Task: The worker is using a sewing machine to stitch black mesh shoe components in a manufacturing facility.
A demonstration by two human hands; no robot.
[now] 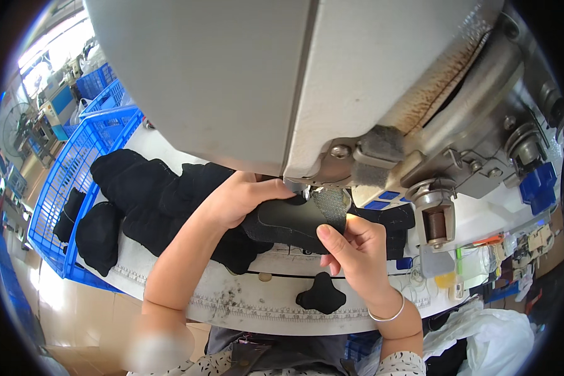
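Observation:
A black fabric piece with a smooth, curved black patch on it lies beneath the sewing machine's needle area. My left hand grips its left side, with a finger stretched along the upper edge close to the presser foot. On the near right edge, my right hand pinches the fabric between thumb and fingers; some fingertips are hidden under it. Nearer to me on the table sits a small black lobed patch. The grey machine head fills the upper middle and hides the area behind the needle.
Black fabric pieces are heaped at my left, beside a blue plastic crate. A ruler strip follows the white table's front edge. Thread tension discs stick out at the right. A white plastic bag hangs lower right.

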